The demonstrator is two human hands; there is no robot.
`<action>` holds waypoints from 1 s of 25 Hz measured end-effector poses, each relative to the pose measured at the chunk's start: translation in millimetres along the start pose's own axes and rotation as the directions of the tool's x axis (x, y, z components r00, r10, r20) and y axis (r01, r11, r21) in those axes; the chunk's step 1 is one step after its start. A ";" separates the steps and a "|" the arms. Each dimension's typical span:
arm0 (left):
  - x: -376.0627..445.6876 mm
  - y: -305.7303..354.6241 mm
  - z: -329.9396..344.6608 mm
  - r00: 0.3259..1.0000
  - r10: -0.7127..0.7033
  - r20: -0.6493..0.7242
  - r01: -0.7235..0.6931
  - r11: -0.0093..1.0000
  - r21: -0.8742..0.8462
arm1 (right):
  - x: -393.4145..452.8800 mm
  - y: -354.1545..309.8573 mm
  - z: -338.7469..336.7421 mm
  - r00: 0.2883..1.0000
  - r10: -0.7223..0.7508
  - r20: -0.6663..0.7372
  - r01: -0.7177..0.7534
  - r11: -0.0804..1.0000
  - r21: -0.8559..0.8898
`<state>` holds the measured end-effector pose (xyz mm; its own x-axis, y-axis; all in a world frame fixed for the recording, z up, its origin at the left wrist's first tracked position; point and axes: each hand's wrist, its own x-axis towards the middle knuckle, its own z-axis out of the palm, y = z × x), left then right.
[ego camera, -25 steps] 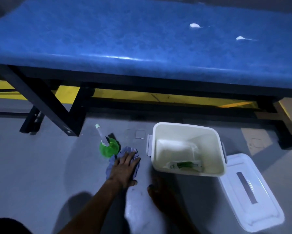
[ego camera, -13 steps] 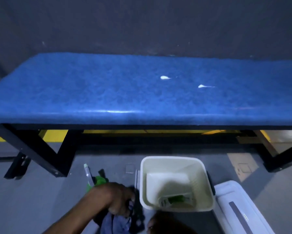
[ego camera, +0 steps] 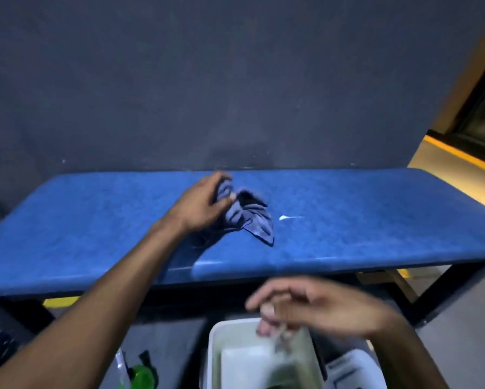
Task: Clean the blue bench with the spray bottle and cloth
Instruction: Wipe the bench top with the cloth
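Hand with rag on the bench

The left hand (ego camera: pixel 200 202) reaches out, fingers pinching the crumpled grey-blue cloth (ego camera: pixel 248 217) on the padded blue bench (ego camera: pixel 376 226). The blurry right hand (ego camera: pixel 314 308) hangs loosely curled, holding nothing.

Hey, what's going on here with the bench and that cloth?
A person is cleaning a blue bench. The left hand holds a crumpled bluish cloth on the seat, just left of a white smear not yet wiped. The right hand is blurred above an open white bin on the floor; whether it holds anything is unclear. The green spray bottle stands on the floor, untouched.
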<state>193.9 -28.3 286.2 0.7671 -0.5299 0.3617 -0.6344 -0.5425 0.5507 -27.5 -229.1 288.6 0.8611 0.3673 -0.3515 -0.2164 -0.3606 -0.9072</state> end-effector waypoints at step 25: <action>-32.0 -96.6 -6.0 0.884 -0.444 0.143 0.318 0.798 0.511 | 88.9 43.4 -102.5 0.630 -0.246 -0.737 -0.390 0.720 -0.574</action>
<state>231.2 45.0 226.0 0.9465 -0.3210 -0.0326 -0.3112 -0.9350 0.1702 86.8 -300.0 241.7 0.9346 -0.3116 0.1717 -0.2280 -0.8950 -0.3835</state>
